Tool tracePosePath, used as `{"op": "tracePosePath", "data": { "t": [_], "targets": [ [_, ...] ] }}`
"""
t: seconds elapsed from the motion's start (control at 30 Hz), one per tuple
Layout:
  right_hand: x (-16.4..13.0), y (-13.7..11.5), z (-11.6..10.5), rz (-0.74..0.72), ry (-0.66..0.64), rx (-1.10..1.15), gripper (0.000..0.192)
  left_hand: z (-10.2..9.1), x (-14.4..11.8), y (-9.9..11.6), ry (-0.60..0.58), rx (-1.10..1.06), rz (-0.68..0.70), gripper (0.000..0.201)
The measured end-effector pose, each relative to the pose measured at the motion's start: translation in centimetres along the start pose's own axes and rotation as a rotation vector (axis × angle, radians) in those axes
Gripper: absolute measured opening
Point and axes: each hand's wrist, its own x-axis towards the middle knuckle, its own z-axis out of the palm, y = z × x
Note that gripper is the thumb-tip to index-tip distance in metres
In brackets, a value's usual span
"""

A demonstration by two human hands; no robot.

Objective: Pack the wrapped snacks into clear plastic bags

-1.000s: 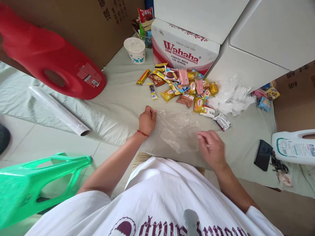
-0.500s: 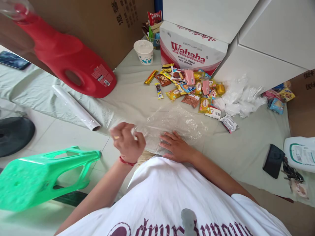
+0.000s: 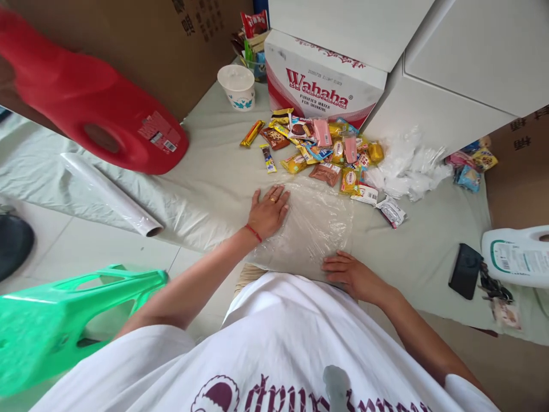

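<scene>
A sheet of clear plastic film (image 3: 315, 220) lies spread and slightly wrinkled on the cloth-covered surface in front of me. On its far left part rests my left hand (image 3: 269, 212), palm down with fingers stretched out. My right hand (image 3: 349, 273) lies flat at the near right edge of the film, its fingers pointing left. Just beyond the film sits a pile of wrapped snacks (image 3: 326, 171). To the left, a roll of plastic film (image 3: 114, 194) lies slantwise on the cloth.
A large red bottle (image 3: 103, 109) stands at left, a paper cup (image 3: 237, 88) and a Wahaba carton (image 3: 317, 86) at the back. Crumpled clear plastic bags (image 3: 414, 169) lie right of the snacks. A phone (image 3: 465, 270) and white jug (image 3: 518, 256) are far right; a green stool (image 3: 55, 320) lies left.
My left hand has come down from the air onto the film's far left part. My right hand has slid right to the near right edge. The film lies flatter and more spread.
</scene>
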Motion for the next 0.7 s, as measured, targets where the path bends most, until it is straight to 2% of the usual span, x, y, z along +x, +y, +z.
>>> {"op": "tracePosePath", "data": {
  "t": [0.07,0.13,0.23,0.3,0.4,0.5,0.6,0.7],
  "targets": [
    [-1.6,-0.6,-1.7,0.059,0.032,0.078,0.032,0.4,-1.2,0.7,0.03,0.007,-0.041,0.058],
    [-1.6,-1.2,-3.7,0.156,0.134,0.145,0.035,0.7,-2.0,1.5,0.05,0.008,-0.085,0.059],
    [1.7,-1.0,-5.4,0.294,0.405,0.049,0.039,0.8,-2.2,2.2,0.072,0.014,-0.126,0.061],
    [5.1,0.3,-5.3,0.299,0.515,-0.117,0.043,0.6,-1.9,2.1,0.075,0.027,-0.125,0.061],
    [9.2,3.6,-4.0,0.348,0.474,-0.325,0.056,0.1,-1.2,1.3,0.053,0.05,-0.126,0.061],
    [9.7,6.6,-3.2,0.454,0.384,-0.436,0.057,-0.2,-0.9,0.2,0.022,0.056,-0.13,0.062],
    [8.3,7.7,-4.4,0.48,0.319,-0.468,0.056,-0.2,-0.9,-0.3,0.001,0.052,-0.116,0.063],
    [8.5,7.0,-7.1,0.506,0.272,-0.45,0.044,-0.1,-1.0,-0.4,-0.008,0.055,-0.115,0.064]
  ]
}}
